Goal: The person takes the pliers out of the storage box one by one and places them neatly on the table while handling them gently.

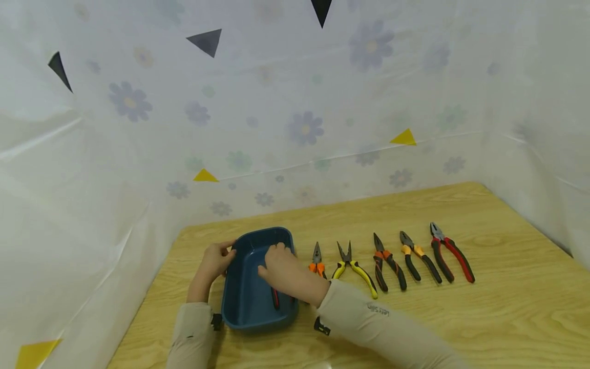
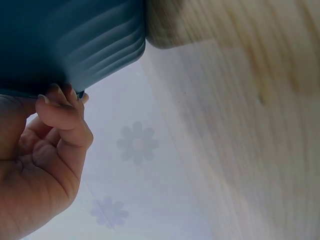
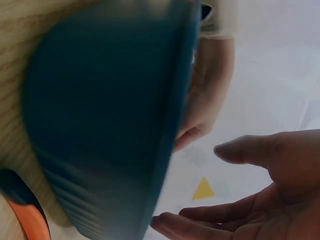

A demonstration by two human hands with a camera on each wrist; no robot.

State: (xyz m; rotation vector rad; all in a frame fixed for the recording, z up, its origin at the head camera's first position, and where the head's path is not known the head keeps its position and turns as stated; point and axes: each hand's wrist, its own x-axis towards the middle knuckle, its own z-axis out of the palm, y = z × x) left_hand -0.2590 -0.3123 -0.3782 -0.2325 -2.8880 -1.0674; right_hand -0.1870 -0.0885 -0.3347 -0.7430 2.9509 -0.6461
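Note:
A deep blue rectangular basin (image 1: 251, 302) stands toward the left of the table. My left hand (image 1: 214, 264) pinches its left rim between thumb and fingers; in the left wrist view that hand (image 2: 52, 142) has curled fingertips on the basin's edge. Over the right half of the basin is my right hand (image 1: 283, 269). In the right wrist view my right hand (image 3: 265, 195) has its thumb and fingers spread apart beside the rim, with nothing between them. Pliers with a red and black handle (image 1: 275, 298) lie inside the basin, mostly hidden under my right hand.
Right of the basin lie several pliers in a row: orange-handled pliers (image 1: 317, 260) partly behind my right forearm, yellow-black pliers (image 1: 354, 264), black-orange pliers (image 1: 386, 261), yellow-orange and black pliers (image 1: 417, 256), and red-black pliers (image 1: 449, 251). A flower-patterned sheet (image 1: 286, 102) hangs behind the wooden table (image 1: 521, 271).

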